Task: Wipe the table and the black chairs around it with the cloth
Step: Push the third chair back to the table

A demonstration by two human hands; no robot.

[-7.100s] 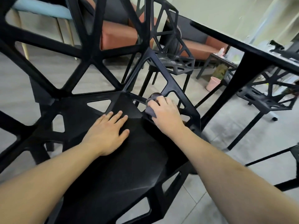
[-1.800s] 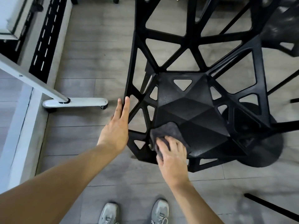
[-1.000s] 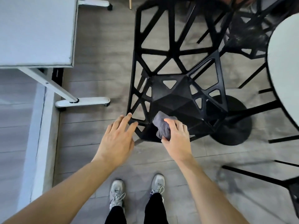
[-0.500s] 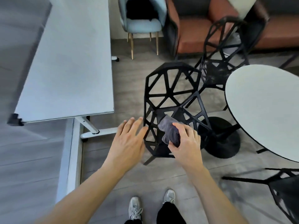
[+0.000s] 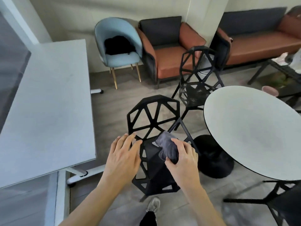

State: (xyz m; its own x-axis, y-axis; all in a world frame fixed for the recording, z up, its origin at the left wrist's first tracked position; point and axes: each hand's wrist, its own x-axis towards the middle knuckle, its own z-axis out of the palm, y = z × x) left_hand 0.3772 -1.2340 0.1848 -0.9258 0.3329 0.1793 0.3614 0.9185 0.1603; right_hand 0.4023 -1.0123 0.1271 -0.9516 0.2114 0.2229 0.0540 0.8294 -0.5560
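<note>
Hands are seen from above at the middle of the frame, over a black chair [image 5: 153,162] of open triangular lattice. A grey cloth [image 5: 167,148] is gripped in the right hand [image 5: 183,158], bunched under curled fingers so that only its upper folds show; whether it touches the seat cannot be told. The left hand [image 5: 122,156] is held flat beside it at nine o'clock, fingers straight and slightly spread, and contact with the chair's side frame cannot be made out. The two hands are near each other but apart.

A round white table [image 5: 254,129] is seen at three o'clock, its far edge cut off by the frame and its black base [image 5: 213,159] partly hidden under the top. A second black chair [image 5: 197,75] is placed at one o'clock, its seat tucked partly behind the tabletop. Part of a third dark chair [image 5: 283,204] is cropped at five o'clock.

A long grey table [image 5: 48,101] is seen at nine o'clock, cut off at the left. At twelve o'clock a blue chair [image 5: 118,46] is set against the wall, with a dark item on its seat that is too blurred to identify. One grey shoe [image 5: 153,205] is visible at six o'clock.
</note>
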